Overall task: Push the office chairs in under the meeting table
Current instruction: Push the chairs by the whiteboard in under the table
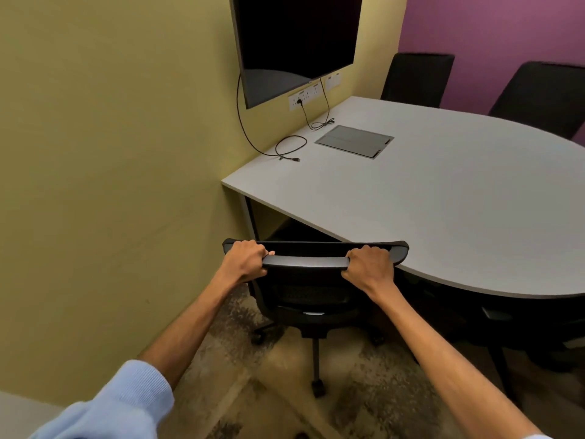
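Observation:
A black office chair [308,297] stands at the near edge of the grey meeting table [443,204], its seat under the tabletop and its backrest top touching the table edge. My left hand [245,259] grips the left end of the backrest's top rail. My right hand [368,264] grips the right end of the same rail. Two more black chairs [418,79] [541,93] stand at the far side of the table, against the purple wall. Another dark chair [493,315] sits partly under the table to the right.
A yellow-green wall [110,169] runs close on the left. A dark screen [294,42] hangs above the table with cables [289,147] trailing onto it. A grey cable hatch [354,141] is set in the tabletop. The floor is patterned carpet [253,391].

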`<state>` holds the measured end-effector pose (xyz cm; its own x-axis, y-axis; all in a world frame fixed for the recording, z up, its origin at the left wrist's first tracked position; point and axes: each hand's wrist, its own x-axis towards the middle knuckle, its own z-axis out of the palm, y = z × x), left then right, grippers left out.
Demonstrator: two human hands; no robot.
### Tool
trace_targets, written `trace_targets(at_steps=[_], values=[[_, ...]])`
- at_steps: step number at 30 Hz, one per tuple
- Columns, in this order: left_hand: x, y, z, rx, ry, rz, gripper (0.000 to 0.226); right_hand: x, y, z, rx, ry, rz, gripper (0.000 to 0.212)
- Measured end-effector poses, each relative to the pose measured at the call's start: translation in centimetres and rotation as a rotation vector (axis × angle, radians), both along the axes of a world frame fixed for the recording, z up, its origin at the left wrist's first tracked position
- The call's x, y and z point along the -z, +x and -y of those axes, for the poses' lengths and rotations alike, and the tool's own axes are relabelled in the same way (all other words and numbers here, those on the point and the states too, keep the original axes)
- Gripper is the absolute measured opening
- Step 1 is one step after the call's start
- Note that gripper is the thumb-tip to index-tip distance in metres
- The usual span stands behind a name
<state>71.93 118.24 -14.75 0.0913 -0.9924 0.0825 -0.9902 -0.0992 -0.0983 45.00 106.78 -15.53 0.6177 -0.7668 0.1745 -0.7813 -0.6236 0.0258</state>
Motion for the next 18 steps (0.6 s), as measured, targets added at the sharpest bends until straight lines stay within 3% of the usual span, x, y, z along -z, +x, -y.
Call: trace_targets(at_steps=[18], values=[[-0.2,18.3,13.3,0.242,0.028,0.022,0.033,-0.6,16.7,4.9,0.283,0.082,0.044,0.017]])
